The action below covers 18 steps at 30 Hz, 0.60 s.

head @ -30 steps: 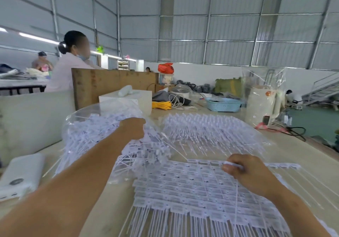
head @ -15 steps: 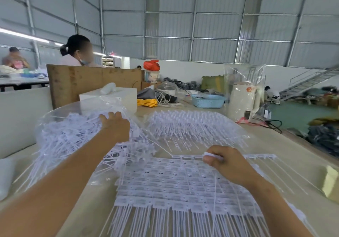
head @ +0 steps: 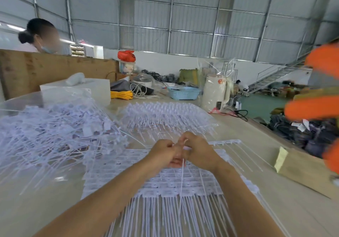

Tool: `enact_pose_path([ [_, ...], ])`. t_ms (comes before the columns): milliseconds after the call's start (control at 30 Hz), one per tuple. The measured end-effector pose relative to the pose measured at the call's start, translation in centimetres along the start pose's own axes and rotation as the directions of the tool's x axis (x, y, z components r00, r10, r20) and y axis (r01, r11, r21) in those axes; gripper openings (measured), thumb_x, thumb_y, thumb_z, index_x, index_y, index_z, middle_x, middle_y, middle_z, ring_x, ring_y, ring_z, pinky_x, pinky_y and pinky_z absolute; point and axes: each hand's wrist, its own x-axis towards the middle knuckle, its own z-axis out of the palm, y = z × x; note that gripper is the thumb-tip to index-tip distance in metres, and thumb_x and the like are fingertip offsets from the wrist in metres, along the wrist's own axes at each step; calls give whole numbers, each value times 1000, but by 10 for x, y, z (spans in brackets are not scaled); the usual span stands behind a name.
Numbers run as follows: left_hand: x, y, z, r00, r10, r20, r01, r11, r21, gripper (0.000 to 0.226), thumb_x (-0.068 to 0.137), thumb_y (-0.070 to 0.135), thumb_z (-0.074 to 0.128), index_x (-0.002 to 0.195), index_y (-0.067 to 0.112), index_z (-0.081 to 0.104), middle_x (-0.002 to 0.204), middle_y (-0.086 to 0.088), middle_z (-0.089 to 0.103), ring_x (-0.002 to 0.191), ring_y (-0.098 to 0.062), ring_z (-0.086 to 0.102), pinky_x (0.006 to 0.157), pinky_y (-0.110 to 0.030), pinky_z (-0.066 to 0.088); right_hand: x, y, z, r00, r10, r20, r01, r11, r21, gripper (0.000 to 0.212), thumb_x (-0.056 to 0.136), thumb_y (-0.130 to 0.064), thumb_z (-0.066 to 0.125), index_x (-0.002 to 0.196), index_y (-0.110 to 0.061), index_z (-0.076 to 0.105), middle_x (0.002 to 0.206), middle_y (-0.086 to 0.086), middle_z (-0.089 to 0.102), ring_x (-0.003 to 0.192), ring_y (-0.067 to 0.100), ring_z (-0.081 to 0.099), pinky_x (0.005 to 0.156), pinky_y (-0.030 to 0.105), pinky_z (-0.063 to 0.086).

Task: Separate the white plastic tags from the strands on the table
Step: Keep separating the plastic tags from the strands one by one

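White plastic, item one: a sheet of joined tags (head: 152,185) lies flat on the pale surface (head: 55,196) directly before us, rows of small rectangular tag heads set edge to edge, with thin white strands (head: 165,216) running out from its near edge toward us like a fringe. More strands fan off its right side.

Item two: our left hand (head: 165,151) and right hand (head: 197,150), raised just above the far part of that sheet and touching each other. The fingers of both are curled and pinch a single tag piece (head: 185,142) between them; one strand (head: 182,178) hangs from the hands down across the sheet.

Item three: a loose heap of white tags (head: 55,136) to our left, tangled at all angles, lying in clear plastic wrap (head: 22,104).

Item four: a second, orderly bundle of tags (head: 165,115) beyond the hands, strands pointing toward us.

Further along the surface we list a white box (head: 95,92), a yellow coil (head: 122,95), a light blue basket (head: 183,92) and a cream kettle (head: 215,93) with clear wrapping behind it. A brown cardboard piece (head: 302,172) lies at the right edge.

Behind a wooden board (head: 55,70) a person (head: 40,35) in a face mask bends forward. Blurred orange shapes (head: 315,106) fill the right margin; we cannot tell what they are.
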Motion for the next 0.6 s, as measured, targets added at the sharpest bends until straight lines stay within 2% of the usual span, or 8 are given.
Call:
enact_pose_path([
  [100,1,-9,-3,998,15,-68,-18,999,-49,29,96,23,54,73,6,50,69,-11,65,64,-24,71,66,-33,60,-2,-1,1,996,55,73,-62,994,87,28,76,-25,76,94,-19,54,59,-13,49,50,-5,47,52,9,36],
  [133,0,-10,-5,996,20,-90,-24,999,-42,27,98,20,51,75,5,50,71,-13,67,65,-25,71,67,-35,60,-1,-2,1,995,56,78,-63,994,91,24,81,-26,72,96,-18,56,62,-12,51,55,-4,49,55,10,37],
  [233,-4,-10,-8,994,35,-100,-48,990,-130,23,101,19,45,84,3,48,68,-16,70,58,-26,70,51,-28,56,1,-1,-2,996,36,79,-33,999,-41,15,91,-21,59,93,-6,60,76,0,56,71,14,52,66,27,40],
  [300,-4,-10,-7,992,64,-112,-86,977,-196,23,101,19,43,83,5,46,63,-16,69,51,-24,68,45,-25,52,-1,-1,-2,991,54,122,-46,997,-68,17,93,-17,55,86,-2,59,76,4,53,68,17,48,63,28,38],
  [367,-2,-11,-6,982,90,-164,-121,974,-192,25,101,20,45,80,7,49,61,-16,67,44,-20,62,42,-23,47,-3,-2,-2,989,63,135,-67,998,21,18,93,-15,56,83,-1,59,74,6,54,62,14,51,60,26,43],
  [433,-2,-11,-6,980,110,-167,-142,972,-189,30,98,24,51,74,7,57,59,-14,63,36,-16,52,40,-20,39,-3,-5,-3,992,50,113,-59,995,80,20,92,-17,58,76,-6,59,68,0,55,55,5,51,54,18,43],
  [500,-4,-11,-5,985,125,-118,-147,969,-201,39,97,26,53,64,8,64,52,-9,58,32,-12,42,38,-17,32,-2,-8,-3,996,18,90,-24,998,65,25,93,-20,57,67,-18,58,63,-8,55,53,-2,49,57,11,38],
  [600,-7,-9,-3,988,119,-96,-132,980,-150,39,97,25,53,63,5,57,49,-7,51,31,-10,35,38,-17,26,-3,-9,-3,997,2,83,-5,999,38,32,93,-12,55,62,-20,53,59,-9,48,55,-1,43,60,12,34],
])
